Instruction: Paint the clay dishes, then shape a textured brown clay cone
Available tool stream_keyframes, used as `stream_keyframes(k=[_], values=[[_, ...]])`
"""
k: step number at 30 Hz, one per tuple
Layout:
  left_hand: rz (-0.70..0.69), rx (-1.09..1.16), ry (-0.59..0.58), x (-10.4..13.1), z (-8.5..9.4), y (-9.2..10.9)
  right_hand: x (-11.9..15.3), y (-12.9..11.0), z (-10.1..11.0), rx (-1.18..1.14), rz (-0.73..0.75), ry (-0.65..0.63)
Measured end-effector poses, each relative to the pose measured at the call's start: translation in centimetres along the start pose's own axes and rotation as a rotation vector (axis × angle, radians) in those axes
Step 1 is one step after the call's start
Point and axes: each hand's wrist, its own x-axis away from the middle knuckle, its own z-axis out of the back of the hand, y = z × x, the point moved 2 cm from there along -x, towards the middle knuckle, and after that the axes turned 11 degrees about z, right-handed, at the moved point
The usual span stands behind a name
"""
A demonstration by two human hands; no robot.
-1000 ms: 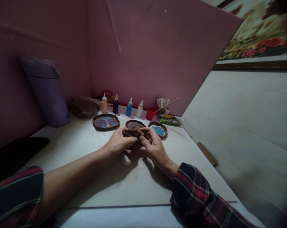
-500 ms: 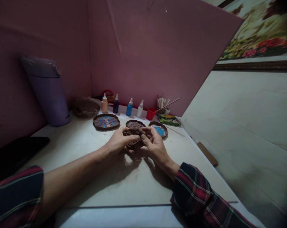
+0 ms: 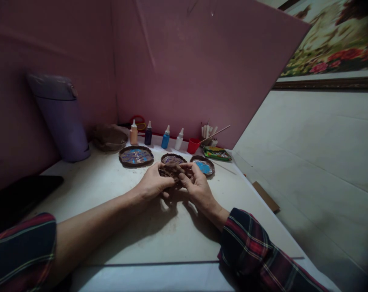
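Observation:
A lump of brown clay (image 3: 171, 171) is held between my two hands, above the white table (image 3: 159, 239). My left hand (image 3: 156, 180) grips its left side, with the thumb laid across the front. From the right, my right hand (image 3: 196, 182) pinches it with thumb and fingers. Just behind the clay lies a small brown clay dish (image 3: 173, 157), partly hidden by it. Beyond my right hand is another clay dish painted blue and white (image 3: 206, 167). A larger clay dish with blue and purple streaks (image 3: 136, 156) lies to the left.
Small paint bottles (image 3: 165, 138) line the back, beside a red cup (image 3: 193, 146) with a stick in it. A green packet (image 3: 217, 153) lies at the right. On the left stand a purple tumbler (image 3: 63, 125) and wrapped brown clay (image 3: 109, 138); a dark object (image 3: 22, 198) lies nearer.
My left thumb has shifted slightly left and down on the clay, and more of the clay's top surface shows. Both hands keep their hold in the same place.

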Motion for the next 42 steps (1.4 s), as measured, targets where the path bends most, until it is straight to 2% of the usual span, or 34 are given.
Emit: stream_keyframes(k=[2,9,16,34,42], values=[[-0.016,0.023,0.003,0.0,0.1,0.0,0.0,0.0,0.0,-0.008,-0.003,0.006],[0.088,0.291,-0.167,0.3,0.0,0.2,-0.3,0.2,0.3,-0.083,-0.033,0.073],[0.049,0.290,-0.155,0.2,0.4,0.4,-0.3,0.9,0.7,-0.152,-0.028,0.125],[0.095,0.310,-0.079,-0.4,0.8,0.0,-0.3,0.8,0.4,-0.130,-0.007,0.076],[0.093,0.345,-0.181,0.0,0.5,0.1,-0.4,0.0,0.4,-0.128,-0.041,0.076]])
